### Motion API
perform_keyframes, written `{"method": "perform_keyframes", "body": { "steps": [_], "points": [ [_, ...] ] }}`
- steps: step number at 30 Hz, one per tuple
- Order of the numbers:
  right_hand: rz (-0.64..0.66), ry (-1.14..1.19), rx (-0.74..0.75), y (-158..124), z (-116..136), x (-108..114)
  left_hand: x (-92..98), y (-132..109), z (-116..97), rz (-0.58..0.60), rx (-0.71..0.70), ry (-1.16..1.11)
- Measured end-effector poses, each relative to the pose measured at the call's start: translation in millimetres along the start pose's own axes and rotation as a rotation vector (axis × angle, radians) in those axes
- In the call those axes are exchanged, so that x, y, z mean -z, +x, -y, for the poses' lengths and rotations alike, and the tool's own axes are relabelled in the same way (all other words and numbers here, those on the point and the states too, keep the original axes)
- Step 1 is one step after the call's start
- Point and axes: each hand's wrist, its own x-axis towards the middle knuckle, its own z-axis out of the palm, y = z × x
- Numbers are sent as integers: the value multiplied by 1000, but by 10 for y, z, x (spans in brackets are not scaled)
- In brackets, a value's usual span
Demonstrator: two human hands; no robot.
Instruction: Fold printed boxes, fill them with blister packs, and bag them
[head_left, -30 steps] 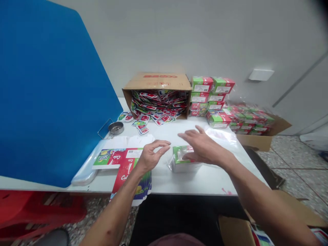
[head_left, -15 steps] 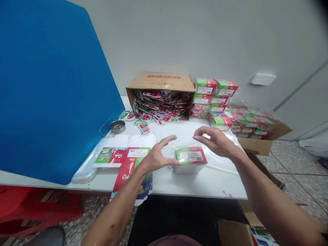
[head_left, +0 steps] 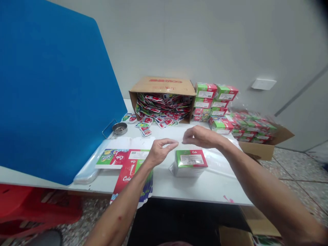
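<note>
A red and green box in clear plastic wrap stands on the white table, its white label facing up. My left hand is just left of and above the box, thumb and fingertips drawn close together; whatever they pinch, if anything, is too small to make out. Behind the box's top edge, my right hand is closed in a pinch, its contents hidden. The two sets of fingertips point at each other with a small gap. Flat printed cartons lie left of the box, partly under my left forearm.
A cardboard box of loose cards stands at the back, beside stacked wrapped boxes. More fill an open carton at right. A metal dish, plastic sleeves and a blue panel are at left.
My left thumb and fingers have closed together and lifted off the box's edge. My right hand has moved left, nearer my left fingertips. The camera view has shifted slightly.
</note>
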Motion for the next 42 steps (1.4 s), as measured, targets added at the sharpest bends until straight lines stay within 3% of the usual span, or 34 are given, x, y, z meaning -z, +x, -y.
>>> {"method": "perform_keyframes", "body": {
  "steps": [5, 9, 11, 14, 17, 26, 32, 35, 37, 40, 42],
  "points": [
    [-161, -29, 21, -62, -101, -96, -56, 36, 37, -20, 52, -115],
    [-529, -388, 18, -154, 64, -279, -80, 21, 76, -60, 101, -270],
    [-642, -465, 70, -192, 179, -400, -75, 15, 75, -51, 112, -289],
    [-603, -481, 167, -182, 279, -561, -62, 22, 52, -17, 98, -250],
    [-532, -512, 174, -93, 281, -636, -50, 29, 9, -8, 63, -170],
    [-376, -630, 175, 38, 280, -516, 7, -24, -219, 81, -54, 128],
    [-379, -668, 226, 46, 236, -521, -1, -32, -298, 108, -76, 219],
    [-469, -533, 205, 77, 177, -568, -24, -44, -298, 88, -71, 204],
    [-650, -287, 140, 80, 117, -556, -32, -55, -261, 61, -56, 151],
    [-989, 359, -41, -66, -23, -385, -22, -63, -161, -20, -8, 41],
    [-1096, 794, -134, -345, -142, -182, -7, -61, -97, -66, 11, -7]
  ]
}}
